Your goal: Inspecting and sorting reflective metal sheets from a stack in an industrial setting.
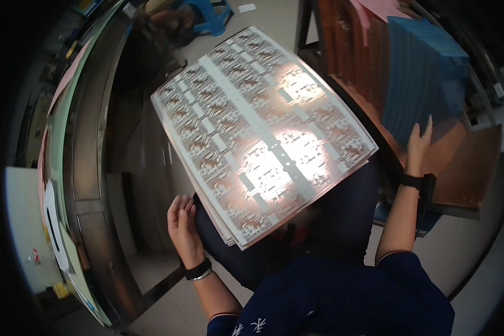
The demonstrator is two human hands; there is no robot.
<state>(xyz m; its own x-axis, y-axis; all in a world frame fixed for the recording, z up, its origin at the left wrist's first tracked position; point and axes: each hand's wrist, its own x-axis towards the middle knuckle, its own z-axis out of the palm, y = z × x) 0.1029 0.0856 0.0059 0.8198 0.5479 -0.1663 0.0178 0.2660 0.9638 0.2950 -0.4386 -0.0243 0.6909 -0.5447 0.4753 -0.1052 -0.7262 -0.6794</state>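
Note:
A stack of large thin sheets [263, 134] printed with rows of copper-coloured circuit patterns rests across my lap, glaring under the light. My left hand [183, 227] cups the stack's near-left edge with fingers curled under it. My right hand [419, 143] reaches out to the right, fingers spread, touching a stack of blue sheets [425, 78] on a brown wooden table [465, 168]. Both wrists wear black bands.
A long metal machine or bench edge [89, 168] curves along my left. Pink sheets [375, 8] lie at the far end of the brown table. A blue stool [210, 14] stands on the tiled floor ahead.

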